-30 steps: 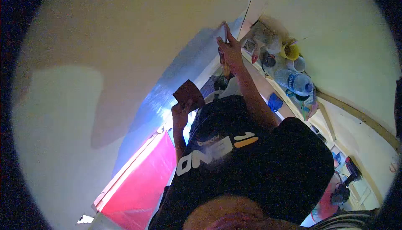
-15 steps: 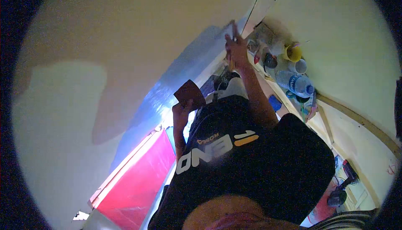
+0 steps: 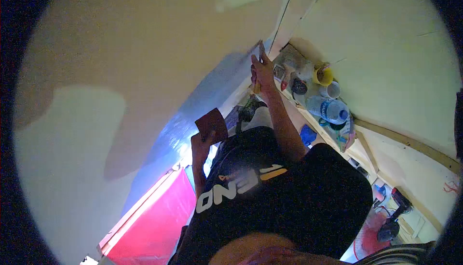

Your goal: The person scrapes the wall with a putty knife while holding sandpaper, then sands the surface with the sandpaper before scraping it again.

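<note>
At centre left, my left hand (image 3: 200, 145) grips a flat, dark reddish-brown square piece (image 3: 212, 125), tilted, in front of my dark shirt. My right hand (image 3: 262, 73) is raised against the wall (image 3: 222, 72), close to the corner seam. Its fingers are closed around a tool whose yellowish handle (image 3: 257, 88) shows below the palm, with a finger stretched up along it. The tool's far end is thin and hard to make out. Beside the hand, the wall has a grey-blue shaded band.
Right of my right hand, a ledge holds a yellow cup (image 3: 323, 75), a white cup (image 3: 331, 90), a clear plastic bottle (image 3: 328, 109) and a dark round item (image 3: 299, 87). Lower right are a drill-like tool (image 3: 399, 202) and a red fan (image 3: 369, 233). A pink-red panel (image 3: 154, 217) stands lower left.
My right hand has shifted slightly left and down in the view, still at the wall. The ledge and its items have shifted the same way as the camera turned. Both hands keep their holds.
</note>
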A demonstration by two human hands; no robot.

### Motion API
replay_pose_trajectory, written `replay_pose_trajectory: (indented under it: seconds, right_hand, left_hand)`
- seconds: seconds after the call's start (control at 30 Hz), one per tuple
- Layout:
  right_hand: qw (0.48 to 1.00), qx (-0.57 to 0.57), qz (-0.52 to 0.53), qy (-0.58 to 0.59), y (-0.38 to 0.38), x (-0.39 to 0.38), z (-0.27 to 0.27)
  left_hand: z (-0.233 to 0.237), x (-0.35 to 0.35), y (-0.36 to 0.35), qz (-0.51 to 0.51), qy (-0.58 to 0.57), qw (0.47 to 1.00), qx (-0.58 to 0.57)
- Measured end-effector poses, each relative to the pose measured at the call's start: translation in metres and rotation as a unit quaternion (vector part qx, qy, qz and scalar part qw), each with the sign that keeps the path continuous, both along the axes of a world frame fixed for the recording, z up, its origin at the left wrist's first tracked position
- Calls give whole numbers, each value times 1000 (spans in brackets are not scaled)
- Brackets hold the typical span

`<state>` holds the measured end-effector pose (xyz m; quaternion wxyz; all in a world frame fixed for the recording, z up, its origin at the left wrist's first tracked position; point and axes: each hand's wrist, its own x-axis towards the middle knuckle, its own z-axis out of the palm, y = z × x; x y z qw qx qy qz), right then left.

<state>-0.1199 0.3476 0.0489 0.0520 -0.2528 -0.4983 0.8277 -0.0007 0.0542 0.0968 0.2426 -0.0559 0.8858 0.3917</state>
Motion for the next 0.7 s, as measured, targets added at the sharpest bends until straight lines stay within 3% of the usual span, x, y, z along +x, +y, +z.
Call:
replay_pose_trajectory:
  seconds: [0.1, 0.2, 0.27, 0.33, 0.47, 0.57, 0.63, 0.7]
  right_hand:
    - [999, 33, 33, 16, -11, 8, -17]
    - [995, 19, 67, -69, -14, 21, 18]
    - [998, -12, 39, -42, 3, 3, -20]
    - [1000, 17, 11, -15, 4, 2, -19]
    - [995, 44, 82, -26, -12, 17, -1]
    - [999, 25, 35, -22, 10, -6, -32]
    - [995, 66, 72, 28, 3, 7, -31]
    - [993, 47, 94, -50, -5, 15, -29]
  left_hand:
    - [-6, 6, -3, 17, 31, 998, 57]
    - [-15, 6, -9, 19, -7, 999, 46]
    - [-1, 6, -1, 23, 1, 999, 48]
    - [1, 5, 0, -11, -3, 1000, 8]
    - [1, 5, 4, 1, -54, 996, 72]
    - [2, 7, 5, -9, -53, 995, 87]
    - [0, 6, 7, -18, -51, 996, 73]
    - [1, 7, 17, 13, -61, 992, 106]
